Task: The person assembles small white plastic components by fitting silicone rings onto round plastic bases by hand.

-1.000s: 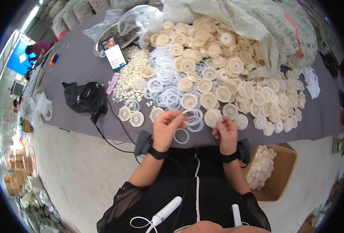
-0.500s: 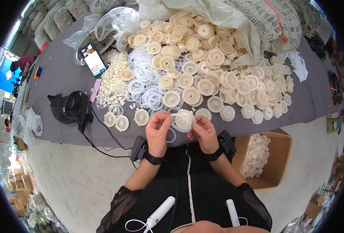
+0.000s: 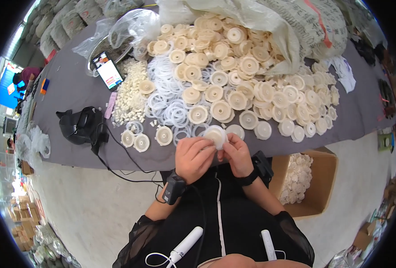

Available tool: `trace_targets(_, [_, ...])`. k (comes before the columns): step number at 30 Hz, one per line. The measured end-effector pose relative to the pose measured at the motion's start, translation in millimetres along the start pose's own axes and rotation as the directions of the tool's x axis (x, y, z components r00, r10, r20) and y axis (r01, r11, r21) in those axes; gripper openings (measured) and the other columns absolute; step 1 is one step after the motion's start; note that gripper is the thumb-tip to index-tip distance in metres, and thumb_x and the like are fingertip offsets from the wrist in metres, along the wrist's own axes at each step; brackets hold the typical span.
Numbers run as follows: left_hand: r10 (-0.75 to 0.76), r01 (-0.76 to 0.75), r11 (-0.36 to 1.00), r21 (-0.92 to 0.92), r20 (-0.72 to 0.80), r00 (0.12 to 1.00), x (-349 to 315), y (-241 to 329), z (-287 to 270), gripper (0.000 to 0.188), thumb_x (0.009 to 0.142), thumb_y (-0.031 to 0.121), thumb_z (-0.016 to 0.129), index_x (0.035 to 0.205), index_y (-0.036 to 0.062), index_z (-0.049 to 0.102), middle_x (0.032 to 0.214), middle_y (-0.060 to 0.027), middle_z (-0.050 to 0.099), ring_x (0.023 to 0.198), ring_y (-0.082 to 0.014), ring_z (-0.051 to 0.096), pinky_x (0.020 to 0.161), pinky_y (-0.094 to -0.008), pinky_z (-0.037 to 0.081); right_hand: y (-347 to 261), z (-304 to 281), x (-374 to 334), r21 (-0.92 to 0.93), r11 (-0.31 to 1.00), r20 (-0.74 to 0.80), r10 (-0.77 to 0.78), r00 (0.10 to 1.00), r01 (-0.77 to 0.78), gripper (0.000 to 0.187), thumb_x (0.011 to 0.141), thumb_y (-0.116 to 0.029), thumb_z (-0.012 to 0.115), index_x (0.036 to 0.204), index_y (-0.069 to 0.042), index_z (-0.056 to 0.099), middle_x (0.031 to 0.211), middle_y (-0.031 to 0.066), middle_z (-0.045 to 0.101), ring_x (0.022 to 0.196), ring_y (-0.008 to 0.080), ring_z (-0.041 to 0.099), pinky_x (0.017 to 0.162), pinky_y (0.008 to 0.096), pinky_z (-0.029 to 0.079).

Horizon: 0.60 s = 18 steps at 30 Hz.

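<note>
A cream round plastic disc (image 3: pixel 216 135) is held between my hands above the table's near edge. A translucent white ring shows along its rim; how far it is seated I cannot tell. My right hand (image 3: pixel 237 156) grips the disc from the right with thumb and fingers. From the left, my left hand (image 3: pixel 193 157) presses bent fingers against the rim, the back of the hand turned up and hiding its fingertips. Just beyond lie loose white rings (image 3: pixel 166 98), a large heap of similar cream discs (image 3: pixel 233 67), and small cream plastic pieces (image 3: pixel 133 85).
A phone (image 3: pixel 107 70) lies behind the small pieces, and a black strapped item (image 3: pixel 79 125) with a cable sits left on the grey-covered table (image 3: pixel 55 94). An open sack (image 3: pixel 269 18) stands behind the discs. Below right is a cardboard box (image 3: pixel 325 178) holding more parts.
My left hand has rolled over, from pinching a ring at the disc's left side to pressing on its rim. The disc has shifted slightly right; my right hand keeps its hold.
</note>
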State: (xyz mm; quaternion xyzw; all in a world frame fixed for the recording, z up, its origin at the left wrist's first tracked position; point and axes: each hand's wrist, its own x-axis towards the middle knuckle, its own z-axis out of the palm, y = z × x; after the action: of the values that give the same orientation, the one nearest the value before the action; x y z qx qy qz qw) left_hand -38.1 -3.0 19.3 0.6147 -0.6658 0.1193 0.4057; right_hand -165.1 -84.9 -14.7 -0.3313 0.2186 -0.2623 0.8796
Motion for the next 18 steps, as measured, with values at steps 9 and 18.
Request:
trace_targets(9, [-0.128, 0.128, 0.963, -0.235, 0.018, 0.992, 0, 4, 2, 0.025, 0.059, 0.006, 0.066, 0.082, 0.0099, 0.058, 0.095, -0.0071, 0.052, 0.091, -0.0262, 0.05, 0.076, -0.0356, 0.038, -10, 9, -6, -0.211, 0.967, -0.071, -0.164, 0.984, 0.146, 0.015, 0.079, -0.001, 0.051, 0.093, 0.002, 0.048, 0.082, 0.0082, 0.058, 0.066, 0.0116, 0.056, 0.058, 0.0224, 0.047])
trace_targets(18, [-0.594, 0.573, -0.199, -0.795, 0.563, 0.575, -8, 7, 14, 0.026, 0.072, 0.003, 0.061, 0.095, 0.0026, 0.052, 0.093, -0.0031, 0.054, 0.089, -0.0116, 0.05, 0.081, -0.0258, 0.038, -7, 8, -8, -0.277, 0.939, -0.03, -0.22, 0.975, 0.203, 0.017, 0.079, -0.002, 0.046, 0.095, 0.003, 0.047, 0.085, 0.0106, 0.057, 0.066, 0.0138, 0.057, 0.056, 0.0244, 0.048])
